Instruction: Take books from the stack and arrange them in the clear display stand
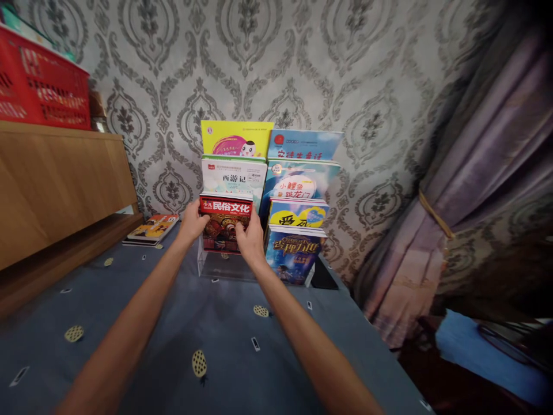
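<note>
Both hands grip a red-and-dark book [224,233] by its sides, at the left column of a clear tiered book rack [228,268]. My left hand [192,222] is closed on its left edge, thumb on the cover. On the right edge, my right hand [251,235] is closed too, its thumb across the front. Behind that book stand a white book [233,177] and a yellow book [237,138]. The right column holds a dark blue book [294,253], a yellow-and-blue book [298,213], a teal book [300,181] and a light blue book [306,144].
A small pile of books [151,227] lies at the left by a wooden cabinet [64,184] with a red basket [47,83] on top. A patterned blue cloth [173,346] covers the surface. At the right hang a tied curtain [432,202] and a blue cloth item [484,357].
</note>
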### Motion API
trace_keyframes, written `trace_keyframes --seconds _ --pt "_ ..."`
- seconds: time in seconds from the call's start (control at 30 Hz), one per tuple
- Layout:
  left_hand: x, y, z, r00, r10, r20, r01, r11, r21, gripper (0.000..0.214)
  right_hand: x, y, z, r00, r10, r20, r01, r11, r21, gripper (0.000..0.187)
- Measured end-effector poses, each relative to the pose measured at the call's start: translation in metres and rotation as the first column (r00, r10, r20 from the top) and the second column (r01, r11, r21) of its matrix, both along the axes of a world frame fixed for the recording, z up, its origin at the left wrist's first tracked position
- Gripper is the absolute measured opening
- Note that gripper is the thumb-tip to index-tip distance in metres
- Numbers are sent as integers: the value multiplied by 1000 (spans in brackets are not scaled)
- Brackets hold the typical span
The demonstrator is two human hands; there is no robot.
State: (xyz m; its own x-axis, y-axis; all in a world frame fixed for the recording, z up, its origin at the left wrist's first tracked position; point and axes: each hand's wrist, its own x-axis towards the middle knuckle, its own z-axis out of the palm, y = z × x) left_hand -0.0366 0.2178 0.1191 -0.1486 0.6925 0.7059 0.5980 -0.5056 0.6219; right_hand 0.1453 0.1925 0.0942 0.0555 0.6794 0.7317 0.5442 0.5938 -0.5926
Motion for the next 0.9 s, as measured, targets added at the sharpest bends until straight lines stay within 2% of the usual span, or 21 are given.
trace_keyframes --seconds 0.1,0.2,0.47,0.67,0.9 --pt "0 1 0 1000 13 -15 -13 1000 4 47 -2 0 -1 1000 0 -18 0 1000 -2 74" --pt "1 1 -1 1000 19 -8 -19 1000 -9 48 -5 4 -2 996 -53 -66 53 999 4 76" --pt "-1 3 -4 1000 -4 24 5 1000 -17 51 -16 14 6 967 -155 -200 135 985 -111 79" --pt "-2 5 -5 996 -69 51 69 998 -3 54 -13 17 8 950 -147 -276 122 987 -105 79" --pt "-5 10 -7 998 -61 35 61 998 4 56 -11 17 14 946 -159 -283 126 984 -129 70"
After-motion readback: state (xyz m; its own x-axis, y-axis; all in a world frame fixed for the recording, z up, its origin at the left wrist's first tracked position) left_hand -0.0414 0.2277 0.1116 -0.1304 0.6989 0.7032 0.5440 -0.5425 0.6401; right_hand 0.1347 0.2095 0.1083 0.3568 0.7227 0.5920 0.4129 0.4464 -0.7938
